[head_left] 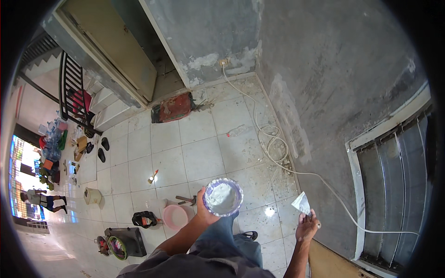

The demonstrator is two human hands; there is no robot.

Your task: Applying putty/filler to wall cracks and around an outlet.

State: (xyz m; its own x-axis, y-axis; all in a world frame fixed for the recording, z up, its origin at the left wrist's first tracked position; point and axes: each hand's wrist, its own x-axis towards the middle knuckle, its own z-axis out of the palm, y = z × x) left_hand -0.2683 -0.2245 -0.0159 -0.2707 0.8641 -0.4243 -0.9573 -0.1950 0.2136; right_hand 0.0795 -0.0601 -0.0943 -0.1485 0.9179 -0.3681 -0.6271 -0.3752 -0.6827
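Note:
My left hand (202, 206) is closed on the rim of a purple tub (240, 197), out in front of my body. White putty (221, 198) fills the inside of the tub and is smeared over its rim. Off to the right, my right hand (306, 228) grips a putty knife (301, 204) with a wide, whitish blade pointing up and away from me. The end of its handle shows beside the palm. Blade and tub are well apart, and the knife touches neither wall nor floor.
A white cord (278, 160) runs from a wall socket (224, 62) across the floor, past my right hand. On the tiles lie a plastic bottle (238, 131), a brush (152, 177), a pink basin (177, 217) and a black bag (144, 219). Another person (44, 199) is far left.

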